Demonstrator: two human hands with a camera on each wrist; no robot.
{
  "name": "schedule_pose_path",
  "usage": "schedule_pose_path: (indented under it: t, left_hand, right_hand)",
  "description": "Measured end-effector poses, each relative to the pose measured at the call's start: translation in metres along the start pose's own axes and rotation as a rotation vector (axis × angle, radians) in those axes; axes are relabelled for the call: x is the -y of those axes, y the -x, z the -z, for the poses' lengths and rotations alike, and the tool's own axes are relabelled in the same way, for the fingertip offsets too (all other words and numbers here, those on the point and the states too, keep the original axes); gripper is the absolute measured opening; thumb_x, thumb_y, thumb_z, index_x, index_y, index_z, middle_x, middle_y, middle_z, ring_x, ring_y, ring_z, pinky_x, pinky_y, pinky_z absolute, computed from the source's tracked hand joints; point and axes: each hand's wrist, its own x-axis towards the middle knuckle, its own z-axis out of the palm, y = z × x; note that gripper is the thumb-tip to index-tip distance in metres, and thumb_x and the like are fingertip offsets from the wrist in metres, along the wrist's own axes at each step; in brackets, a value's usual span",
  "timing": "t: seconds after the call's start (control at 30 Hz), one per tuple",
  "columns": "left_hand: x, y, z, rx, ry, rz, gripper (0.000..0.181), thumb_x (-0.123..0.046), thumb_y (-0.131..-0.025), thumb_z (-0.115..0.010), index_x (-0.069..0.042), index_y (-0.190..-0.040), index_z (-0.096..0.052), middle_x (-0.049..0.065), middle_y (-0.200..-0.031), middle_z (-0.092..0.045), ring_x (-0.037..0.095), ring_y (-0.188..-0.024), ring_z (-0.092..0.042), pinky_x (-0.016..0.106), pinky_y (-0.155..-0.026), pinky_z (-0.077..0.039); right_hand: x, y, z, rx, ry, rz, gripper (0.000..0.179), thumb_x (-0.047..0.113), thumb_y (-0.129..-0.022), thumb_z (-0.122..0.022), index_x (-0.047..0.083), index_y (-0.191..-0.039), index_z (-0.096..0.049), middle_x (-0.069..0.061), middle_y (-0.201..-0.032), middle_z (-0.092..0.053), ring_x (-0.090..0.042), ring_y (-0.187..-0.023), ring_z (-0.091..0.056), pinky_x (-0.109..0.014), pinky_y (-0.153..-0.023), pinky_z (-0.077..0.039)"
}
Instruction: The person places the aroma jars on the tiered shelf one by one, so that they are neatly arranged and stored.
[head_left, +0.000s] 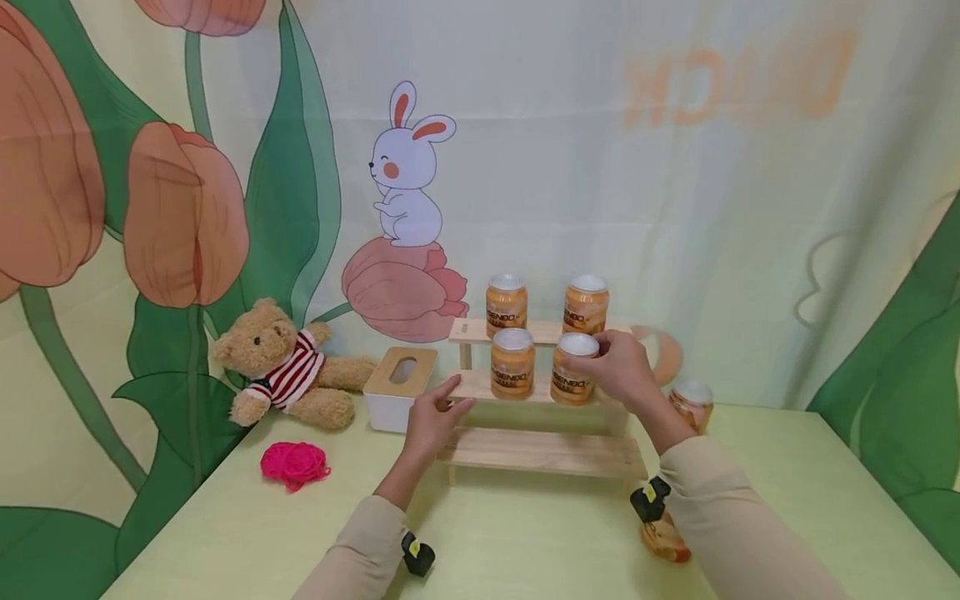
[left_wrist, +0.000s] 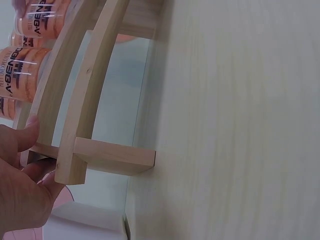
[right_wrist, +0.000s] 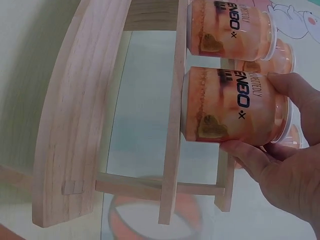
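Note:
On the middle step of a three-step wooden rack (head_left: 540,450), my right hand (head_left: 624,367) grips an orange jar (head_left: 573,379) with a pale lid. In the right wrist view the thumb and fingers (right_wrist: 250,159) hold that jar (right_wrist: 225,107) near its lid end, its base against the plank. My left hand (head_left: 435,417) holds the left end of the same step; in the left wrist view its thumb (left_wrist: 30,134) lies on the plank and its fingers curl beneath. A matching jar (head_left: 513,367) stands left of the gripped one. Two more jars, left (head_left: 507,302) and right (head_left: 587,300), stand on the top step.
Another orange jar (head_left: 692,404) stands right of the rack, partly behind my right forearm. A bread-like item (head_left: 663,540) lies near the right sleeve. At left are a tissue box (head_left: 390,412), a teddy bear (head_left: 288,367) and pink yarn (head_left: 294,464). A printed curtain (head_left: 540,167) hangs behind.

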Motion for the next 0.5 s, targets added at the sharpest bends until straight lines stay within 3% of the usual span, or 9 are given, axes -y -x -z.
schedule_pose_path:
  t: [0.33, 0.5]
  left_hand:
    - [0.0007, 0.0004, -0.0017, 0.002, 0.015, -0.012, 0.050, -0.021, -0.092, -0.076, -0.010, -0.138, -0.062, 0.016, -0.124, -0.068, 0.018, -0.090, -0.067, 0.019, -0.059, -0.047]
    - [0.0009, -0.0007, -0.0020, -0.007, 0.021, -0.009, 0.050, -0.020, -0.091, -0.076, -0.011, -0.138, -0.062, 0.015, -0.129, -0.065, 0.019, -0.095, -0.067, 0.019, -0.062, -0.048]
  right_hand:
    - [-0.0089, -0.0023, -0.0035, -0.018, -0.006, 0.032, 0.061, 0.034, -0.088, -0.078, -0.007, -0.128, -0.055, -0.023, -0.119, -0.063, -0.036, -0.106, -0.062, -0.047, -0.084, -0.053]
    - [-0.0100, -0.0033, -0.0034, -0.027, -0.006, 0.054, 0.060, 0.034, -0.089, -0.078, -0.006, -0.127, -0.056, -0.022, -0.119, -0.063, -0.035, -0.106, -0.062, -0.047, -0.083, -0.053]
